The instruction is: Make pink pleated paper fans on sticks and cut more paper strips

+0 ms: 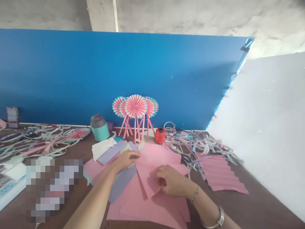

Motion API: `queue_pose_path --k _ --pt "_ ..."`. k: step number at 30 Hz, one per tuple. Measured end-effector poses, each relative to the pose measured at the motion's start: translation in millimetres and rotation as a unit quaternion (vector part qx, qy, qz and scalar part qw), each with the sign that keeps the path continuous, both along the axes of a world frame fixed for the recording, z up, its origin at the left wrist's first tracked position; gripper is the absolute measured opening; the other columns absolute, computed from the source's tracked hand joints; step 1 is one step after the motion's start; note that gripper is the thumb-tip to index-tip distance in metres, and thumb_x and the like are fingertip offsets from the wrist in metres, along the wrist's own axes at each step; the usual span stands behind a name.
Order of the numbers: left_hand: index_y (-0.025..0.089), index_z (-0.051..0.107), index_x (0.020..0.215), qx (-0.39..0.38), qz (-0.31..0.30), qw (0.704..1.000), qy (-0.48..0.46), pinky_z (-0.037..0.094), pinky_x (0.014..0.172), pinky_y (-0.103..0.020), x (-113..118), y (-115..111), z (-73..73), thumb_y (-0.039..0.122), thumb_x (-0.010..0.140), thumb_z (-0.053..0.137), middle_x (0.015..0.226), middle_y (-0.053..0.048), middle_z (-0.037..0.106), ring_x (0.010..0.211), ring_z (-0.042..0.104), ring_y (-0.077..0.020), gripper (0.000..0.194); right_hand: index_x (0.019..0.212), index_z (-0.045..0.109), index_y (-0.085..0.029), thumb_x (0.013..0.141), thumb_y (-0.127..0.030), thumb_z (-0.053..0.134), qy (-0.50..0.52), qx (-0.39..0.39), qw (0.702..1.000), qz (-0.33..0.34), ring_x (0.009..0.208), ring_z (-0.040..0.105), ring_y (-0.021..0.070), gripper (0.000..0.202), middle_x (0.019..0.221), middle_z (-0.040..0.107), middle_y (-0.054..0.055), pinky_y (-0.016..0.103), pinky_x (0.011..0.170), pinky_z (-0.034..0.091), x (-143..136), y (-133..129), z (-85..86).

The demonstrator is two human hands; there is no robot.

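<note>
Pink paper sheets lie overlapping on the brown table in front of me. My right hand, fingers curled in a pinch, holds a pink sheet near its lower right side. My left hand rests at that sheet's upper left corner, its fingers bent and close together; what they grip, if anything, is hidden. Under and beside the left hand are purple sheets, green paper and a white piece. A pleated pink sheet lies to the right.
Pink round paper fans on crossed sticks stand at the back, between a teal and grey container and a red round object. Tangled paper strips lie at both sides. A power strip is at the left edge.
</note>
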State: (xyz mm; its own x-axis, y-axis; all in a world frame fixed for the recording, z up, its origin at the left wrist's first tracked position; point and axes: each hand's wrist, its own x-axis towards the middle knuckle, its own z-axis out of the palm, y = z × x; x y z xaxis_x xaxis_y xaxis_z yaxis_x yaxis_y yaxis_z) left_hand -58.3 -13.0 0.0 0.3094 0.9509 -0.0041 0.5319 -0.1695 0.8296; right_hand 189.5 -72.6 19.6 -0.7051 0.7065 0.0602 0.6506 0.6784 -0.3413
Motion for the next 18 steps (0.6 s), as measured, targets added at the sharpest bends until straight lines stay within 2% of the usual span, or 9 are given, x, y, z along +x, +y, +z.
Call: queue_pose_path --k 6,18 --pt "0.018 0.072 0.098 0.007 -0.004 0.999 0.034 0.045 0.095 -0.031 0.8 -0.3 1.1 0.014 0.07 0.055 0.12 -0.008 0.065 0.111 0.058 -0.0222 0.033 0.064 0.056 -0.017 0.058 -0.007 0.051 -0.006 -0.055 0.998 0.014 0.08 0.053 0.0179 0.013 0.079 0.06 0.004 0.028 0.073 0.038 1.5 2.2 1.1" --pt "0.02 0.072 0.097 0.016 -0.005 0.999 0.044 0.044 0.096 -0.031 0.2 3.0 -2.1 0.012 0.069 0.056 0.118 -0.005 0.066 0.11 0.059 -0.0206 0.033 0.06 0.056 -0.017 0.054 -0.008 0.052 -0.006 -0.084 0.996 0.017 0.075 0.052 0.0161 0.011 0.074 0.058 0.002 0.026 0.072 0.038 6.4 6.1 -1.0"
